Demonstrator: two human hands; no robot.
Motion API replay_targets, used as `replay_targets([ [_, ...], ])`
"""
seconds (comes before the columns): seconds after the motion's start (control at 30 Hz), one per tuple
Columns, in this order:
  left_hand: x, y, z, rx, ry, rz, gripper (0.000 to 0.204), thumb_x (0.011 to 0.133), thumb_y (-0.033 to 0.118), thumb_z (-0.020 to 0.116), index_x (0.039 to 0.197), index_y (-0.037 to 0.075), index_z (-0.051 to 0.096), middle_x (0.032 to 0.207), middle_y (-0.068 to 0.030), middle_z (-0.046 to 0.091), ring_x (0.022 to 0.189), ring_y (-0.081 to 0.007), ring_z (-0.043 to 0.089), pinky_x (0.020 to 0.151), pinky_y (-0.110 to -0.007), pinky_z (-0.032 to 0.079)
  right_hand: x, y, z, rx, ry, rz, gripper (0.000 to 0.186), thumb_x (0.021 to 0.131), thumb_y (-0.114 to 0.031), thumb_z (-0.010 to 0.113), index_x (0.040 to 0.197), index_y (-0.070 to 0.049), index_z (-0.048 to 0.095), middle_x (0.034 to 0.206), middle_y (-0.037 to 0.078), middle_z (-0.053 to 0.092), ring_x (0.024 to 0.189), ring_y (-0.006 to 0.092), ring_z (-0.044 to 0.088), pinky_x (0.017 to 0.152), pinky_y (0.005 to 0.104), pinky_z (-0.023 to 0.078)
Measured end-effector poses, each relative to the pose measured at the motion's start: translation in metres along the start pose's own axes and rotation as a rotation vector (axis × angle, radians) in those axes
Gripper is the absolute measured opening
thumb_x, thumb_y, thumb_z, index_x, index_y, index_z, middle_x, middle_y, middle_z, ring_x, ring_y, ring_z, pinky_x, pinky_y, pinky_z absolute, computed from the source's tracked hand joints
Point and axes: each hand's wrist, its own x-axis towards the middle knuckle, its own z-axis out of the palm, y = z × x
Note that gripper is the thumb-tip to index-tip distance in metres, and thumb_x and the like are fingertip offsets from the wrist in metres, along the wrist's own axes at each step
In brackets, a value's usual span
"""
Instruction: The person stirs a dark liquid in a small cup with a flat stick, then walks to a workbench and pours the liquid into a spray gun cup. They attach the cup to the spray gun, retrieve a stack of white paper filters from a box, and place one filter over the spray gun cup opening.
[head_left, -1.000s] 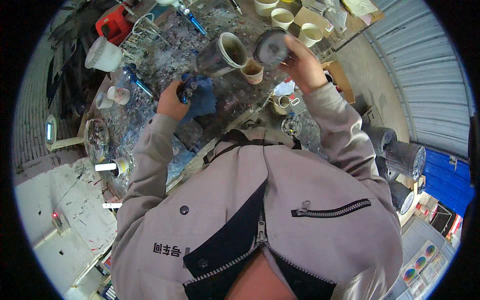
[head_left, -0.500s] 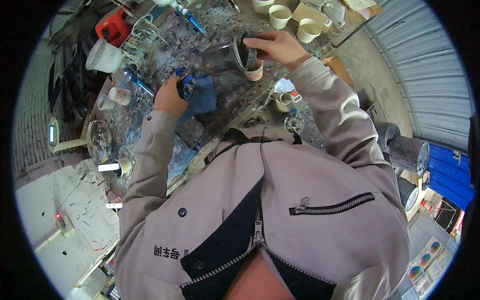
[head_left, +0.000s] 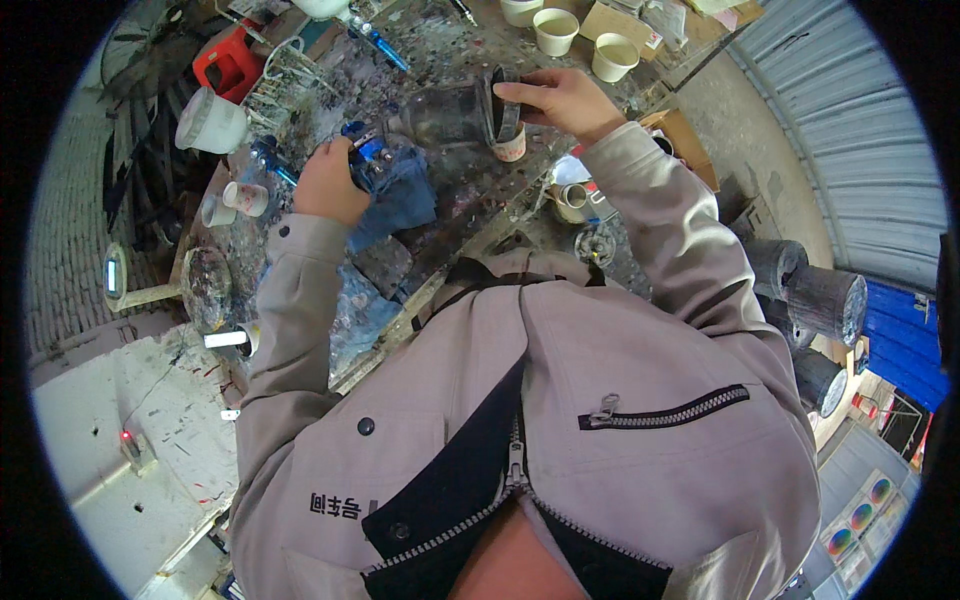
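My left hand (head_left: pixel 330 185) is closed around the blue spray gun (head_left: pixel 372 152). A dark, see-through paint cup (head_left: pixel 445 113) lies tipped on its side between my hands, its narrow end toward the gun and its wide rim to the right. At that rim, my right hand (head_left: pixel 570 100) grips a dark round lid (head_left: pixel 507 100) between thumb and fingers. Whether lid and rim are fully apart I cannot tell. Just below the rim stands a small printed paper cup (head_left: pixel 511 146), partly covered. A blue cloth (head_left: pixel 400 195) lies below the gun.
Cream tubs (head_left: pixel 556 32) line the far right of the stained bench (head_left: pixel 440 50). A second blue spray gun (head_left: pixel 378 45) lies at the back. On the left are a white bucket (head_left: pixel 211 122), small paper cups (head_left: pixel 245 197) and a scale (head_left: pixel 208 290). A can (head_left: pixel 572 202) stands near the bench edge.
My left hand has shifted a little left and turned with the spray gun. The paint cup has tilted slightly more level. My right hand keeps hold of the lid and has dropped slightly.
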Motion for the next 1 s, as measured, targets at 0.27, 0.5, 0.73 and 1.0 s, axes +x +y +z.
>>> replay_targets([
  [0.27, 0.017, 0.015, -0.029, 0.143, -0.021, 0.041, 0.049, 0.074, 0.002, 0.075, 0.120, 0.005, 0.061, 0.117, -0.0230, 0.067, 0.111, -0.0452, 0.066, 0.092, -0.051, 0.056, -0.012, 0.003, 0.004, 0.170, 0.057, -0.089, 0.052, 0.084, -0.039, 0.090, 0.110, 0.005, 0.079, 0.098, 0.007, 0.078, 0.082, 0.0148, 0.071, 0.078, 0.0288, 0.057],
  [0.5, 0.028, 0.032, -0.048, 0.232, 0.023, 0.119, 0.046, 0.072, 0.002, 0.076, 0.115, 0.003, 0.059, 0.114, -0.0201, 0.066, 0.110, -0.0422, 0.067, 0.090, -0.049, 0.058, -0.019, 0.008, 0.009, 0.184, 0.152, -0.109, 0.040, 0.084, -0.033, 0.091, 0.099, 0.002, 0.079, 0.086, 0.003, 0.074, 0.073, 0.0118, 0.066, 0.068, 0.0262, 0.053],
  [0.73, 0.032, 0.055, -0.069, 0.361, 0.102, 0.227, 0.041, 0.073, 0.000, 0.076, 0.110, 0.004, 0.059, 0.113, -0.0173, 0.066, 0.110, -0.0387, 0.067, 0.087, -0.048, 0.061, -0.026, 0.015, 0.011, 0.142, 0.208, -0.156, 0.038, 0.083, -0.032, 0.091, 0.093, 0.002, 0.078, 0.078, 0.002, 0.072, 0.067, 0.0110, 0.062, 0.061, 0.0277, 0.048],
  [1.0, 0.031, 0.068, -0.078, 0.457, 0.190, 0.292, 0.038, 0.077, 0.002, 0.077, 0.112, 0.004, 0.062, 0.112, -0.0136, 0.067, 0.108, -0.0346, 0.068, 0.083, -0.045, 0.063, -0.029, 0.013, 0.019, 0.109, 0.301, -0.167, 0.044, 0.081, -0.036, 0.093, 0.096, 0.004, 0.080, 0.086, 0.005, 0.078, 0.076, 0.0101, 0.068, 0.070, 0.0271, 0.053],
])
